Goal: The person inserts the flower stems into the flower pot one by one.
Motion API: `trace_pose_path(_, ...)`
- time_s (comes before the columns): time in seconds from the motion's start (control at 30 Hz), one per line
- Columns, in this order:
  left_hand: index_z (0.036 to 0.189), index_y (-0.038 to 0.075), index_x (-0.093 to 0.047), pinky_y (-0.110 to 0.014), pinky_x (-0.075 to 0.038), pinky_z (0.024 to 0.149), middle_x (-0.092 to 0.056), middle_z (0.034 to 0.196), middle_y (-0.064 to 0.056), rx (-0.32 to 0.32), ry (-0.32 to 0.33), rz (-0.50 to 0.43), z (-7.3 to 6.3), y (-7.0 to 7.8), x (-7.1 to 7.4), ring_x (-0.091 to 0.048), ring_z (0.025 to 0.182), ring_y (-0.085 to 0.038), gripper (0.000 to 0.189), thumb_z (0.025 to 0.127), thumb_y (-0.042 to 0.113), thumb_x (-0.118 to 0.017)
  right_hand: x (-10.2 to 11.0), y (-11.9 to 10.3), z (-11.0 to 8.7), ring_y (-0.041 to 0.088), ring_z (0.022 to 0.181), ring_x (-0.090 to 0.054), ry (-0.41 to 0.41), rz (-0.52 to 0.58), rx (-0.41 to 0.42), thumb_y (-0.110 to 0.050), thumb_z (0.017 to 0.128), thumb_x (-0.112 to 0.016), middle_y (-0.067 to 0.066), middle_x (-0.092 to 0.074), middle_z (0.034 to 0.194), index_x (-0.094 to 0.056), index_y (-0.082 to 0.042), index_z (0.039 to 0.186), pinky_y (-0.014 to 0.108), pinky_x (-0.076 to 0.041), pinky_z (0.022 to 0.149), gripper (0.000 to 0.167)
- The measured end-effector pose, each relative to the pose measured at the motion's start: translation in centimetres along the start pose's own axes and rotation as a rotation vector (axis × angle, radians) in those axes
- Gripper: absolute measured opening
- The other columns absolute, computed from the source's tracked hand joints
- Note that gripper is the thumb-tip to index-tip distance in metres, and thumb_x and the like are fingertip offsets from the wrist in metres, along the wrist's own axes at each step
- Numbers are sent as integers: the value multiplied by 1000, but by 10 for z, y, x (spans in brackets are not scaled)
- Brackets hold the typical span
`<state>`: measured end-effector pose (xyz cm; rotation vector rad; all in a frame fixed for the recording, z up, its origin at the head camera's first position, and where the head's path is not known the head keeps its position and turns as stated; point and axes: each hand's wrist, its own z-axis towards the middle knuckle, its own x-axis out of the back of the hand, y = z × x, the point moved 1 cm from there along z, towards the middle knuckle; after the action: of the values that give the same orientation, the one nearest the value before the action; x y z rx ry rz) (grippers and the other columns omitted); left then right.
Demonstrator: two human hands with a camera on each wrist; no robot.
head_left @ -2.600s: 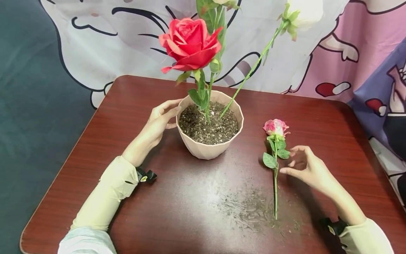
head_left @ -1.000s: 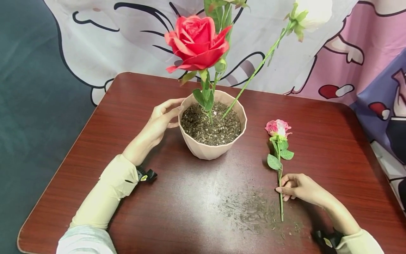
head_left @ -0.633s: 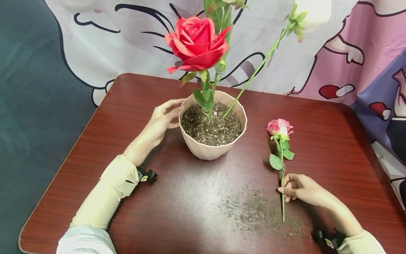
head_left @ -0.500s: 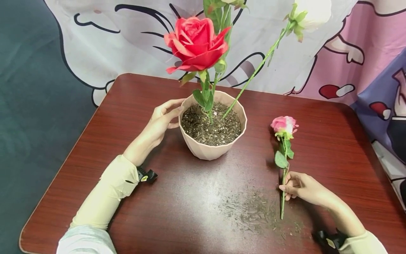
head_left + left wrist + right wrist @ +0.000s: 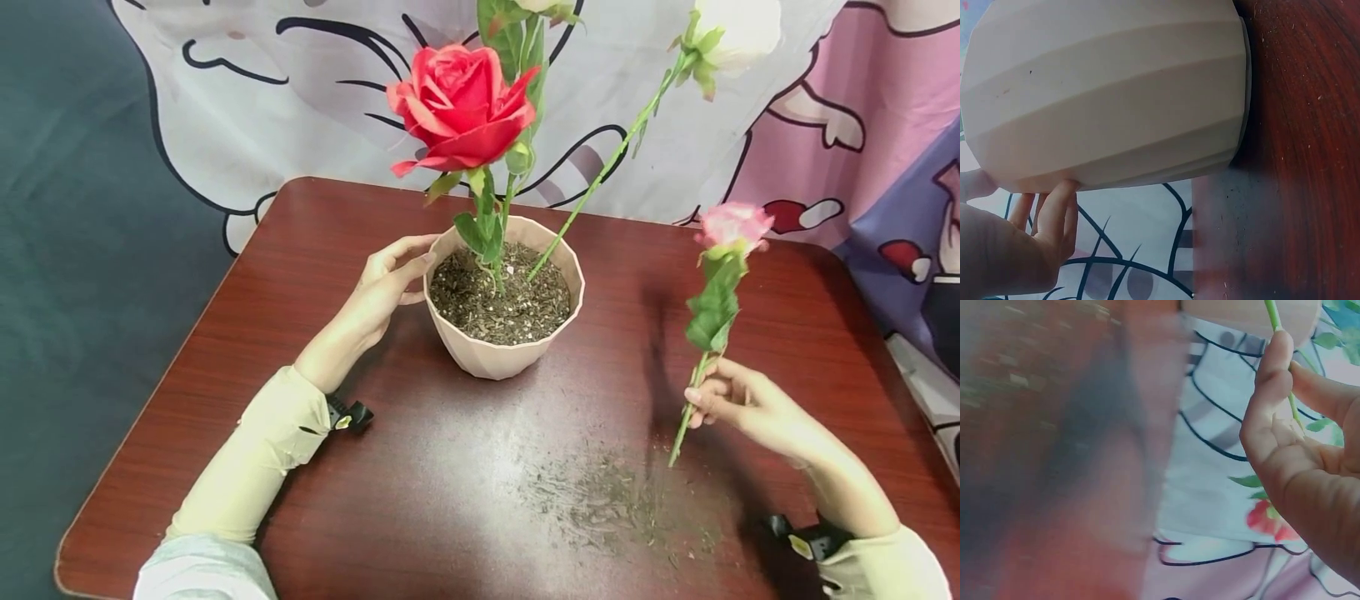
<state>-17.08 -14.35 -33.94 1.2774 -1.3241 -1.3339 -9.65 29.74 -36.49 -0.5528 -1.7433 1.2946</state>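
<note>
A pale pink faceted flowerpot (image 5: 491,357) filled with soil stands on the table. My left hand (image 5: 375,292) holds it at its left side, thumb at the rim and fingers round the outer wall, as the left wrist view also shows. In the soil stand a red rose (image 5: 465,108) and a leaning white rose (image 5: 731,37). Between thumb and fingers, my right hand (image 5: 742,404) pinches the lower stem of a pink rose (image 5: 733,227), raised above the table right of the pot. Its bloom points up and the stem end slants down left.
The brown wooden table (image 5: 360,500) has rounded corners. Loose soil (image 5: 600,500) is scattered across its front right part. Behind it hangs a cartoon-printed cloth (image 5: 225,125). Another pale bloom (image 5: 536,4) is cut off at the top of the head view.
My right hand has taken the pink rose by its stem and lifted it off the table, up and to the right, tilting it more upright. My left hand stays at the flowerpot.
</note>
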Motion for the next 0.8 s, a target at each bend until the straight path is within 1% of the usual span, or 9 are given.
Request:
trace_pose_path(0.1,127,10,-55,-34,-52,81,-51,117,-1,8,3,7,0,1,0,-50,106,-14,35,93,18,-54,9,-10,6,12,67,-65,54,19,69,11,91,-48,3,-67,75,-49,0,97,25,-51,60,12)
trace_pose_path(0.2,128,10,-54,-34,-52,80,-51,116,-1,9,5,15,-1,3,0,-50,106,-14,35,94,17,-54,15,-21,12,11,68,-65,98,29,113,13,90,-47,3,-67,76,-51,-2,98,22,-49,61,17)
trace_pose_path(0.3,130,8,-53,-34,-53,80,-51,115,-1,6,1,21,-2,5,-1,-51,107,-15,37,94,17,-53,14,-32,18,11,68,-65,134,16,154,15,89,-48,3,-68,76,-51,-1,98,20,-49,62,19)
trace_pose_path(0.37,130,8,-52,-34,-53,80,-51,115,-1,7,-1,23,-3,5,-2,-51,107,-15,37,94,17,-53,11,-41,21,11,68,-65,153,18,197,17,87,-48,3,-68,77,-51,0,98,18,-49,63,21)
trace_pose_path(0.43,130,8,-52,-34,-53,79,-51,115,-1,8,1,25,-3,5,-2,-51,107,-15,37,94,17,-53,6,-50,25,11,69,-66,166,47,255,20,85,-48,4,-68,79,-51,2,98,18,-50,65,23)
trace_pose_path(0.57,129,10,-53,-33,-53,79,-51,116,-1,10,9,29,-3,4,-1,-50,108,-15,36,93,17,-53,-5,-71,36,16,70,-66,183,174,436,25,82,-46,10,-67,83,-50,12,97,20,-52,66,20)
trace_pose_path(0.67,129,9,-53,-34,-53,79,-52,117,-2,7,11,27,-3,4,-1,-51,108,-15,37,93,18,-53,-9,-87,45,18,72,-66,181,250,550,24,83,-46,14,-67,86,-48,17,97,21,-52,68,16)
trace_pose_path(0.8,130,8,-52,-35,-52,81,-52,118,-3,5,0,21,-3,5,-2,-51,109,-15,38,93,17,-53,-15,-107,58,18,72,-67,173,270,648,19,85,-49,14,-67,88,-47,16,97,22,-53,70,13)
